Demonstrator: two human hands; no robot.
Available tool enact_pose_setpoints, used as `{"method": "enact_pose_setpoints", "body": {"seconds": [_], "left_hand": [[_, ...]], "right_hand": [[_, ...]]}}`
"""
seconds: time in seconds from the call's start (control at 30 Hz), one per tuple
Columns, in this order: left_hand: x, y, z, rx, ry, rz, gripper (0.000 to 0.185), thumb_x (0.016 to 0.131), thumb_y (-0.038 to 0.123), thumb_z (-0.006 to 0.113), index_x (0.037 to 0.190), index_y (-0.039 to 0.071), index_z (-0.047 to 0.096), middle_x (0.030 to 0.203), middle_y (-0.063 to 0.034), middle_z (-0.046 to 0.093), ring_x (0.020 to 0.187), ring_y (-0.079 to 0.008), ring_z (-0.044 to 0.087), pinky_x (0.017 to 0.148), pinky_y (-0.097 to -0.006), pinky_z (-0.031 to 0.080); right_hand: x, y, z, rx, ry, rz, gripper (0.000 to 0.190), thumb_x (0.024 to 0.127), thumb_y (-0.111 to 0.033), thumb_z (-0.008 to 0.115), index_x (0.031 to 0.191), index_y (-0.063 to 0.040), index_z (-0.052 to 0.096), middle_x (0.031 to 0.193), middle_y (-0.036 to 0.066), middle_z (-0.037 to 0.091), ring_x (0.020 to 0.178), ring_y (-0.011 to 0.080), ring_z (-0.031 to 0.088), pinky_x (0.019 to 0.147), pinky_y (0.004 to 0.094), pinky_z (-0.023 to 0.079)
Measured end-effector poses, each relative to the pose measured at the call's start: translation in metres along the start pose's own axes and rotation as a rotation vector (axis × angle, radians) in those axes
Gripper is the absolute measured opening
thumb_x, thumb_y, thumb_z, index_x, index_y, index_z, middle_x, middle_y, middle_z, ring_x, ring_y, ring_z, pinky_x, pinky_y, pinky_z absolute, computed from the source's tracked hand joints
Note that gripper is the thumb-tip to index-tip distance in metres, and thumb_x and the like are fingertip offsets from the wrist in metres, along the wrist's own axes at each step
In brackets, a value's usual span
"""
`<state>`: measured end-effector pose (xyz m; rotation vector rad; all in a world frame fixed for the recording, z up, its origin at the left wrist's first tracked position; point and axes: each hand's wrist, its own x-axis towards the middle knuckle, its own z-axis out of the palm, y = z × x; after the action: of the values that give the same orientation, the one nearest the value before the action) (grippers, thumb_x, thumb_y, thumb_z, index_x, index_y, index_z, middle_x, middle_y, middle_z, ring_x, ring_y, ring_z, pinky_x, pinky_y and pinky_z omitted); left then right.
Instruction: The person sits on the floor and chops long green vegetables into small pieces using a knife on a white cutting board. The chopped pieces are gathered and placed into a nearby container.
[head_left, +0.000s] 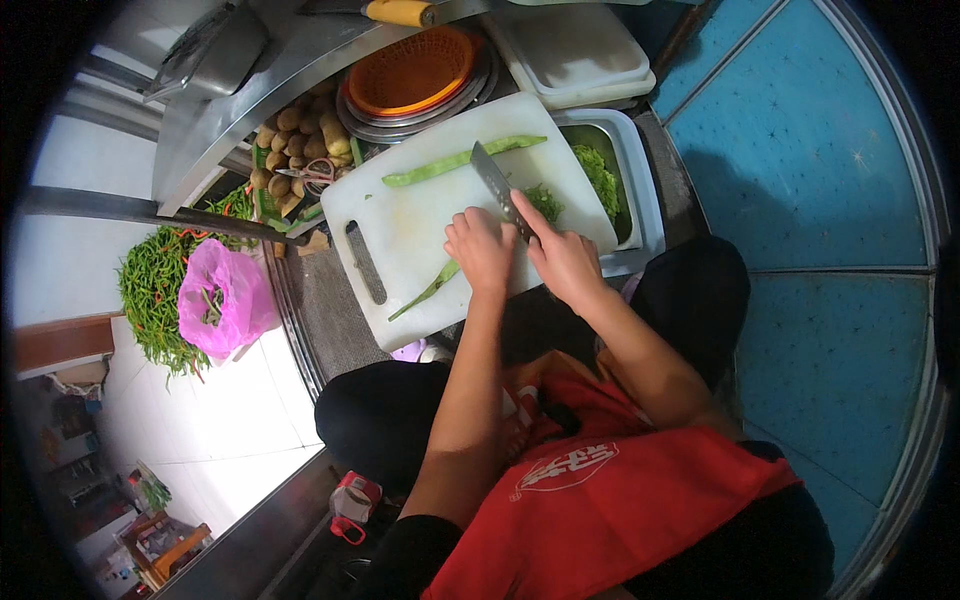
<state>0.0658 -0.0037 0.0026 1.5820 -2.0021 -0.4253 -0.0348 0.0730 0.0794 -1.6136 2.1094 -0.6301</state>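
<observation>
My right hand grips a kitchen knife whose dimpled blade points away from me over a white plastic cutting board. Under the curled fingers of my left hand is a long flat green bean, its tail end sticking out toward me. Another whole flat bean lies across the far part of the board, partly behind the blade. Finely cut green pieces are heaped right of the knife. More cut greens fill part of a metal pan under the board's right edge.
Beyond the board sit an orange plastic basket stacked on metal bowls, and lidded white containers. Scissors rest on a green crate of potatoes. At left, a pink plastic bag adjoins piled green chillies. A steel shelf overhangs.
</observation>
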Motion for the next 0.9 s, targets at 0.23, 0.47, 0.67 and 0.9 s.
{"method": "enact_pose_setpoints", "body": {"seconds": [0.23, 0.47, 0.67, 0.9], "left_hand": [[-0.001, 0.001, -0.003, -0.051, 0.001, 0.000, 0.030, 0.066, 0.022, 0.064, 0.088, 0.005, 0.052, 0.092, -0.0128, 0.052, 0.090, -0.0323, 0.047, 0.078, -0.0443, 0.035], [0.001, -0.001, -0.002, -0.063, -0.013, -0.005, 0.032, 0.067, 0.022, 0.064, 0.090, 0.005, 0.051, 0.092, -0.0137, 0.052, 0.089, -0.0331, 0.047, 0.079, -0.0450, 0.036], [0.000, -0.005, -0.001, -0.078, -0.012, 0.015, 0.031, 0.067, 0.020, 0.064, 0.091, 0.005, 0.051, 0.091, -0.0138, 0.052, 0.089, -0.0335, 0.048, 0.078, -0.0453, 0.036], [0.001, -0.005, -0.001, -0.106, -0.007, 0.021, 0.033, 0.066, 0.018, 0.066, 0.091, 0.005, 0.050, 0.091, -0.0135, 0.052, 0.089, -0.0342, 0.048, 0.078, -0.0454, 0.036]], "right_hand": [[-0.001, -0.005, -0.001, 0.046, 0.008, 0.019, 0.071, 0.082, -0.012, 0.052, 0.143, -0.035, 0.023, 0.066, 0.021, 0.061, 0.065, 0.0424, 0.060, 0.067, 0.0520, 0.048], [0.004, 0.000, 0.002, -0.031, -0.004, -0.016, 0.074, 0.080, -0.013, 0.057, 0.143, -0.032, 0.022, 0.066, 0.019, 0.062, 0.063, 0.0402, 0.061, 0.061, 0.0519, 0.048], [0.004, -0.005, -0.001, 0.001, -0.042, 0.046, 0.071, 0.082, -0.011, 0.052, 0.143, -0.035, 0.024, 0.069, 0.021, 0.062, 0.067, 0.0421, 0.060, 0.068, 0.0524, 0.048], [-0.001, -0.006, 0.000, 0.048, -0.022, 0.035, 0.072, 0.081, -0.011, 0.053, 0.143, -0.035, 0.024, 0.066, 0.019, 0.061, 0.067, 0.0413, 0.061, 0.067, 0.0522, 0.048]]}}
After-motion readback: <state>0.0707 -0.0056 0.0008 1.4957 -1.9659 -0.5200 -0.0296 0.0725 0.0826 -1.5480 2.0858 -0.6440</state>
